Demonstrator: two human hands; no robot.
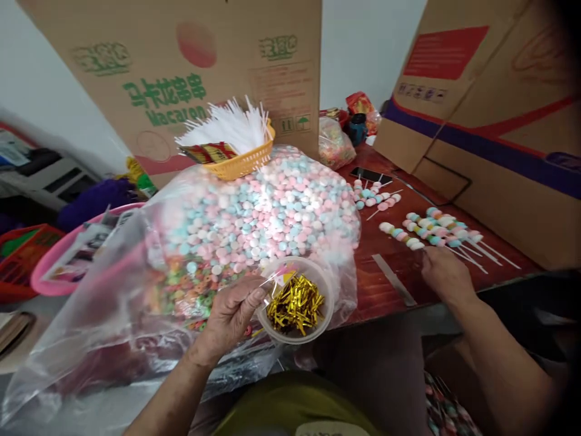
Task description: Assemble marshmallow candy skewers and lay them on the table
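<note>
My left hand [233,307] pinches a small clear plastic bag [282,278] with a pink and yellow print. The bag hangs over a round translucent tub [327,303] that holds gold twist ties [296,306]. My right hand [447,275] is closed at the lower end of a candy skewer [399,235] with white, pink and blue pieces; its stick is mostly hidden by my fingers. Just beyond that hand lies a group of several similar candy skewers [442,227], their white sticks pointing to the right.
A large clear bag of pastel candies [272,212] covers the left of the red table [363,272]. On it sits a yellow basket [245,163] of white sticks. Cardboard boxes [181,36] stand behind and right. More skewers [374,195], a phone [371,175] and a flat strip [394,278] lie rightward.
</note>
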